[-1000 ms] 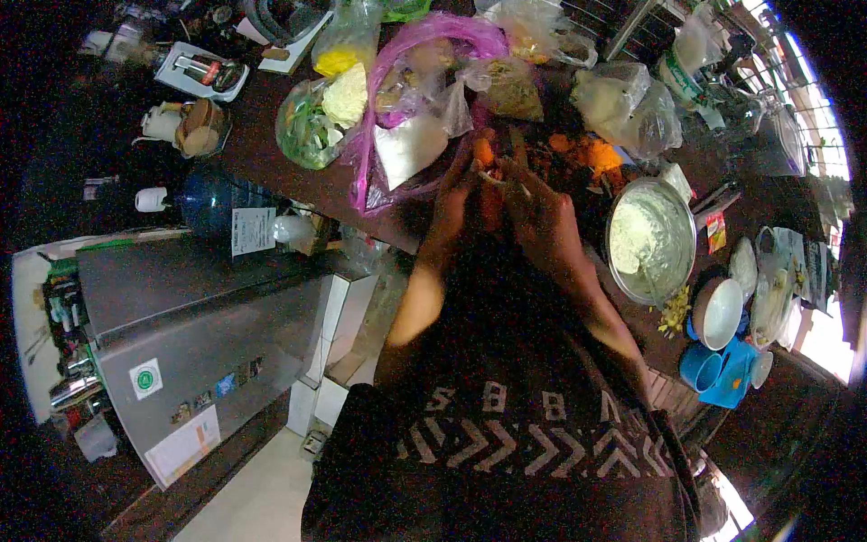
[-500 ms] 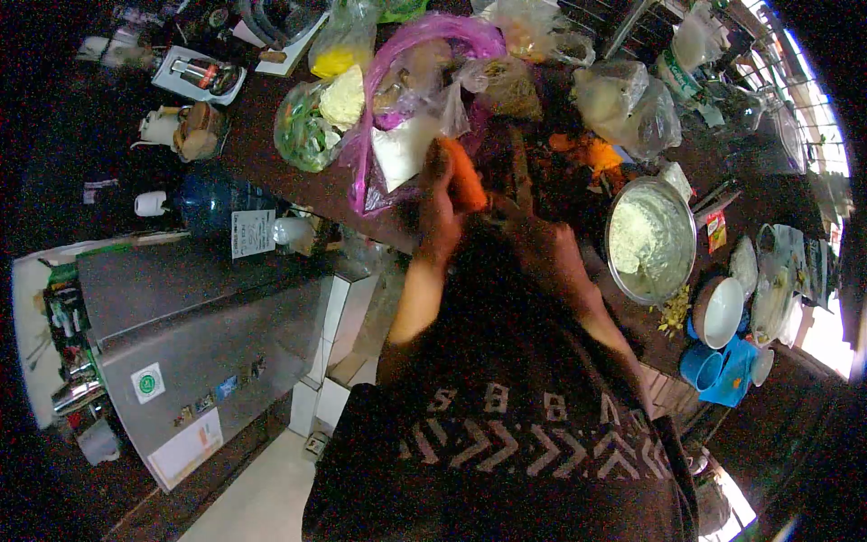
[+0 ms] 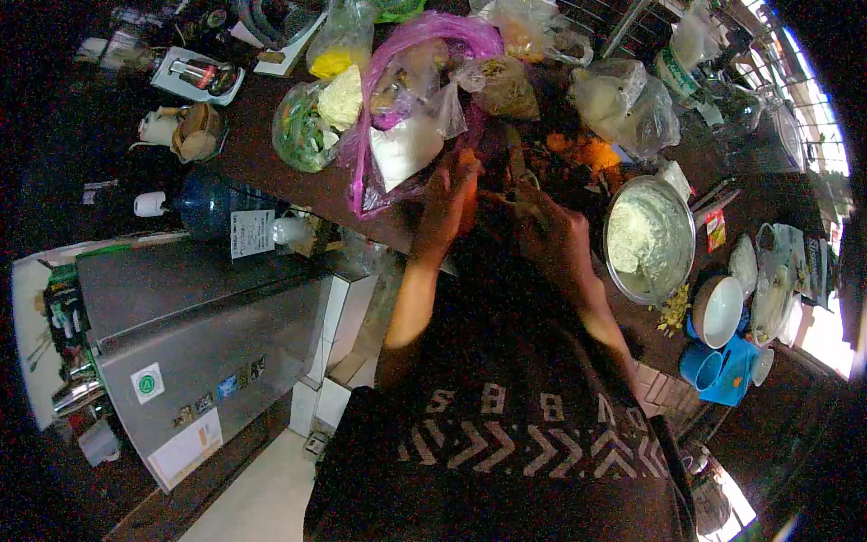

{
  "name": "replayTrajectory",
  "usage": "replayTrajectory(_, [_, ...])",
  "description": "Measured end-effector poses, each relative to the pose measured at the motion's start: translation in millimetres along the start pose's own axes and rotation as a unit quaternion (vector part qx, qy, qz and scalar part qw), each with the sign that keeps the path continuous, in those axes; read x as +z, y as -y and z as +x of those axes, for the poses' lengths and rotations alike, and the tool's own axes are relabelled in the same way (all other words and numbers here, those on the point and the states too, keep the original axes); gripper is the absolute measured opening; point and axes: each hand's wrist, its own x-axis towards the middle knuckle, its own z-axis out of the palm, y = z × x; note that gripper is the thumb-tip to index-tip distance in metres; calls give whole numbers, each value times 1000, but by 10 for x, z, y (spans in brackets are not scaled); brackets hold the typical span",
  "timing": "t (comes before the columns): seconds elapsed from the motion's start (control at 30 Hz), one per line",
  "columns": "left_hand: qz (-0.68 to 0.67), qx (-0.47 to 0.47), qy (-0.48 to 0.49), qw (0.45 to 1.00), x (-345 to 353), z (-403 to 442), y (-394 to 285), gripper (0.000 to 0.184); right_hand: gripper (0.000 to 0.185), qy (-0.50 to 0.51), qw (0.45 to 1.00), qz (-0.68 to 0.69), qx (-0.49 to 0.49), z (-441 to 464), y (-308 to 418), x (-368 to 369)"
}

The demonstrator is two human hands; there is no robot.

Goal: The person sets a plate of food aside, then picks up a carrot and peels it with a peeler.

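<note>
My left hand is closed around an orange carrot, which is partly hidden by the fingers. Just to the right, my right hand grips a knife, its blade pointing away from me. The two hands are close together in front of my dark shirt. Orange peelings and pieces lie on the dark table beyond my right hand. A metal bowl holding a pale, floury mix stands to the right of that hand.
Beyond my left hand lies a pink plastic bag with a white packet. Clear bags of food stand farther back. At right are a white bowl and blue cup; a grey fridge stands at left.
The carrot has turned from leaning up and left to a more upright, lower position, with more of it covered by my left hand. My right hand has shifted slightly.
</note>
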Motion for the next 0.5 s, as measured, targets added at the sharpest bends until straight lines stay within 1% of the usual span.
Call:
replayTrajectory(0.03, [55, 39, -8, 998, 48, -27, -37, 58, 44, 11, 1000, -16, -1, 70, 160, -64])
replayTrajectory(0.07, [111, 76, -21, 991, 97, -54, -74, 60, 45, -25, 999, 9, -29, 84, 352, -142])
replayTrajectory(0.1, [91, 104, 6, 990, 127, -90, -141, 64, 46, -61, 996, 34, -56, 120, 556, -234])
replayTrajectory(0.13, [72, 131, 33, 988, 158, -110, -173, 69, 46, -60, 996, 34, -55, 101, 562, -246])
replayTrajectory(0.17, [71, 131, 34, 988, 181, -89, -108, 69, 48, -52, 997, 26, -47, 90, 563, -259])
replayTrajectory(0.23, [68, 162, 12, 984, 216, -29, 5, 76, 51, -45, 998, 18, -38, 73, 551, -276])
replayTrajectory(0.27, [68, 163, 13, 984, 217, -12, 63, 76, 53, -22, 999, 34, -4, 63, 539, -278])
replayTrajectory(0.3, [44, 134, 2, 990, 219, -6, 68, 80, 56, 0, 998, 49, 31, 55, 529, -276])
replayTrajectory(0.33, [20, 105, -9, 994, 217, 0, 57, 83, 56, 0, 998, 50, 30, 50, 521, -265])
replayTrajectory(0.4, [21, 121, -24, 992, 203, 63, 115, 85, 55, -35, 998, 55, -22, 36, 495, -238])
replayTrajectory(0.47, [23, 136, -38, 990, 185, 97, 196, 86, 54, -47, 998, 45, -26, 20, 454, -218])
replayTrajectory(0.5, [90, 165, -54, 981, 166, 93, 188, 87, 54, -59, 997, 34, -30, 20, 457, -220])
